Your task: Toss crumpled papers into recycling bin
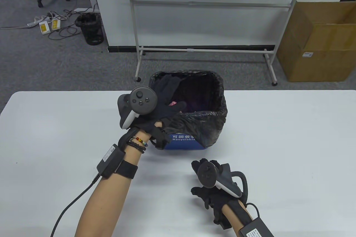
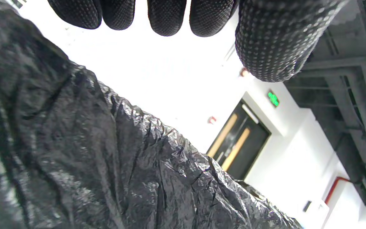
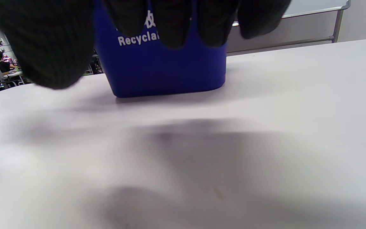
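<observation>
A blue recycling bin [image 1: 183, 142] lined with a black bag [image 1: 205, 126] stands on the white table [image 1: 278, 137]. My left hand [image 1: 167, 110] reaches over the bin's near-left rim, fingers spread and holding nothing. A pink crumpled paper [image 1: 173, 103] shows inside the bin just past the fingers. In the left wrist view the fingertips [image 2: 167, 16] hang open above the bag's folds [image 2: 106, 165]. My right hand [image 1: 203, 166] hovers low over the table in front of the bin, fingers loosely curled and holding nothing; the bin [image 3: 164, 66] fills the right wrist view.
A whiteboard stand [image 1: 205, 48] stands on the floor behind the table. A cardboard box [image 1: 319, 42] is at the right, a black mesh wastebasket [image 1: 90, 28] and cables at the left.
</observation>
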Available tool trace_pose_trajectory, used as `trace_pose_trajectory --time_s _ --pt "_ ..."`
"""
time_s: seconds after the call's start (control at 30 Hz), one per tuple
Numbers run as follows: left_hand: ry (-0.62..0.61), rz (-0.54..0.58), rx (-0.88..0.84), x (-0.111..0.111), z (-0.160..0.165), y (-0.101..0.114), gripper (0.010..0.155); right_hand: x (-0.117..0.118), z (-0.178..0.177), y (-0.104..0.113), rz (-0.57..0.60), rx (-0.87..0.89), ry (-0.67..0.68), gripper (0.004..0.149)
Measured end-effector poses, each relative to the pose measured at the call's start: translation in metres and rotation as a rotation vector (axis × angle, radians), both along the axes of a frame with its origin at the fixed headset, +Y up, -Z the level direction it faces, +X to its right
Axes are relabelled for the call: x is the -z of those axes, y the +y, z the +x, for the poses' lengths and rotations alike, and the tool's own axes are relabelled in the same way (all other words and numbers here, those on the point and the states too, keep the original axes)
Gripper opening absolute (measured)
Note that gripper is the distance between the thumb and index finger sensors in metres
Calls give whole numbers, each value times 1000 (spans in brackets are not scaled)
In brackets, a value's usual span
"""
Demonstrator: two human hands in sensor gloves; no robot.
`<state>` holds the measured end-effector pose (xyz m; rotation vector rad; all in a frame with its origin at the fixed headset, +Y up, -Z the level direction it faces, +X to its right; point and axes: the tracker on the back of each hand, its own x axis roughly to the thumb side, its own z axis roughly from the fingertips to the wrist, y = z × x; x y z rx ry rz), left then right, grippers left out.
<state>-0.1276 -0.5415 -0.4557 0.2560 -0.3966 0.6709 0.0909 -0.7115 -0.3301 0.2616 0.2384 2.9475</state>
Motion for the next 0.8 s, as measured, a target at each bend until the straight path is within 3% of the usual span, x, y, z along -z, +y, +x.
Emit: trace_pose_trajectory --time_s 0.4,0.8 --pt "60 18 121 -41 -41 -7 74 0 -2 -1 8 -4 8 88" --pt "108 -79 173 -83 -78 -72 74 -3 -10 -1 30 -6 25 89"
